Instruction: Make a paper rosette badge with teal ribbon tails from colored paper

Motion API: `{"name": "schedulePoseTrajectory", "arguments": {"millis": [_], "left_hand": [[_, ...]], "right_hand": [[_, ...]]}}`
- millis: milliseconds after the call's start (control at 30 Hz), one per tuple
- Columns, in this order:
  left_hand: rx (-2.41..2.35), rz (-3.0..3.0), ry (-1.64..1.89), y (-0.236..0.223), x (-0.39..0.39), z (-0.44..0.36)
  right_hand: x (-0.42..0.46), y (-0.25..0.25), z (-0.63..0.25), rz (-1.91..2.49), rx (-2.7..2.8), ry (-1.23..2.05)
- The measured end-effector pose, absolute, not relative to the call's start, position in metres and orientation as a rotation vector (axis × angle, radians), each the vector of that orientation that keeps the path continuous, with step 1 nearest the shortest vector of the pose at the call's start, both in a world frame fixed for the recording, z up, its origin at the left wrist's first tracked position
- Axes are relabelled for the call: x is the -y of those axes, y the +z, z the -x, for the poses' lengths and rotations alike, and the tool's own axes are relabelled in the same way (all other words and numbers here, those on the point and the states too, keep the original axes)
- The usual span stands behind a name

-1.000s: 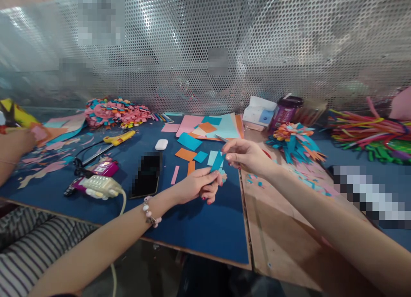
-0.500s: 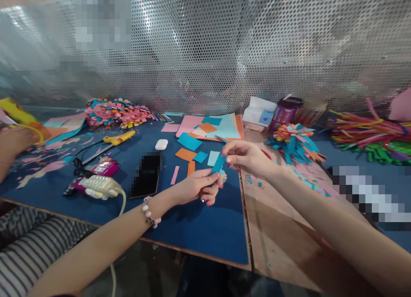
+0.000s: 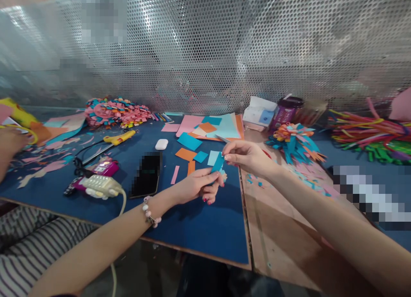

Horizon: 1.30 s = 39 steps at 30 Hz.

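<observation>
My left hand (image 3: 201, 185), with a beaded bracelet at the wrist, pinches the lower end of a blue paper strip (image 3: 218, 163). Small pale teal and peach paper bits (image 3: 224, 174) show at its fingertips; whether they are held or lie behind is unclear. Thumb and fingers of my right hand (image 3: 245, 156) are closed on the strip's upper end. Behind that hand a pointed metal blade (image 3: 222, 138) sticks out, partly hidden. Beyond my hands lie cut blue (image 3: 189, 141), orange (image 3: 186, 154) and light teal (image 3: 213, 158) paper pieces, plus a thin pink strip (image 3: 175, 175).
Coloured sheets (image 3: 183, 126) are stacked by the perforated metal screen (image 3: 192, 53). A phone (image 3: 146, 175), earbud case (image 3: 161, 144), power strip (image 3: 102, 185) and yellow-handled scissors (image 3: 119, 138) are left. Another person's hand (image 3: 13, 141) works far left. Paper flowers (image 3: 293, 143) and pipe cleaners (image 3: 366, 132) stand right.
My hands and the blue strip stay almost in place, with only a slight shift of the fingers. The other person's hand at the far left has moved a little left.
</observation>
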<state>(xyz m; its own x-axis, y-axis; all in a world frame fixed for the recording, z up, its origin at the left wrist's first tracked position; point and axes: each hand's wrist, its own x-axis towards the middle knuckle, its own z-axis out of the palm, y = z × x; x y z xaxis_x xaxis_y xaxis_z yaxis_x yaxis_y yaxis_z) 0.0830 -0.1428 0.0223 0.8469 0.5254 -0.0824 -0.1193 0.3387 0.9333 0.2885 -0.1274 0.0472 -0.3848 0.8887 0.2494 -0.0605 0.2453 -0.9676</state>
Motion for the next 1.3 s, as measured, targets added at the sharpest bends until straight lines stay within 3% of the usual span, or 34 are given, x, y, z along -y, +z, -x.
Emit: {"name": "schedulePoseTrajectory", "arguments": {"millis": [1300], "left_hand": [[-0.463,-1.229,0.462,0.018,0.139,-0.083]], "right_hand": [[0.137,0.053,-0.282,1.068,1.834,1.053]]}}
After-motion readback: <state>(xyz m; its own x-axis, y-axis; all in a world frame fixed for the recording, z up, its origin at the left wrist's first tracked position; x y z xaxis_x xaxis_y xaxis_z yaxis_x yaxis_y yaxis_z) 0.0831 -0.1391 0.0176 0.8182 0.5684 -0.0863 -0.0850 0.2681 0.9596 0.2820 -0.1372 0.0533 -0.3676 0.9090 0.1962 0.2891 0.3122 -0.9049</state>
